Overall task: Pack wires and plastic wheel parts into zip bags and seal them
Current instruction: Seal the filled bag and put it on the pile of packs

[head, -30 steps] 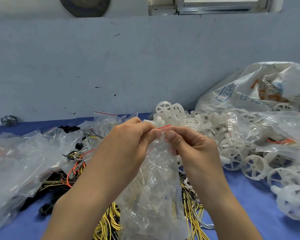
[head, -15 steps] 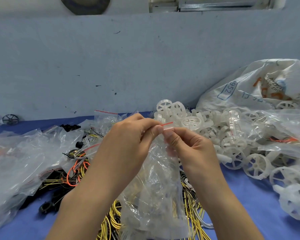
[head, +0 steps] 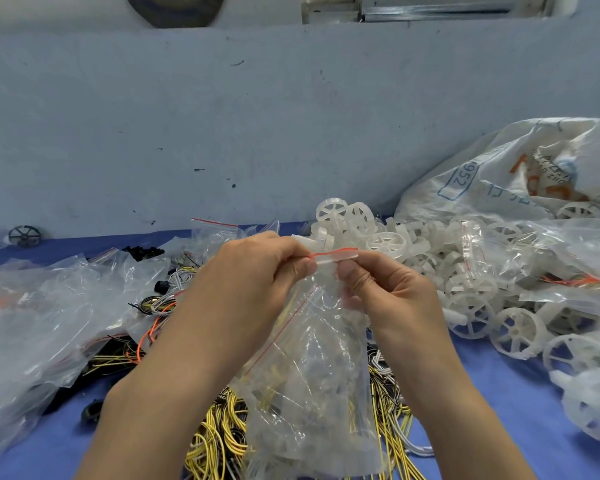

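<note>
A clear zip bag (head: 312, 386) with a red line along its top strip hangs upright between my hands above the blue table (head: 492, 441). My left hand (head: 253, 282) pinches the left end of the strip. My right hand (head: 378, 289) pinches the strip a little to the right, and a short stretch of strip shows between the two. Inside the bag I make out pale plastic parts and thin wires. Under it lies a tangle of yellow and black wires (head: 222, 434). A heap of white plastic wheels (head: 465, 289) fills the right side.
Crumpled clear bags (head: 32, 323) lie at the left, with orange and black wires (head: 149, 327) beside them. A big white printed sack (head: 520, 174) leans on the grey wall at the right. A dark wheel (head: 25, 236) stands at the far left by the wall.
My hands have drawn slightly apart along the top of the bag, so more of the red-lined strip shows between them. The bag still hangs in the same place.
</note>
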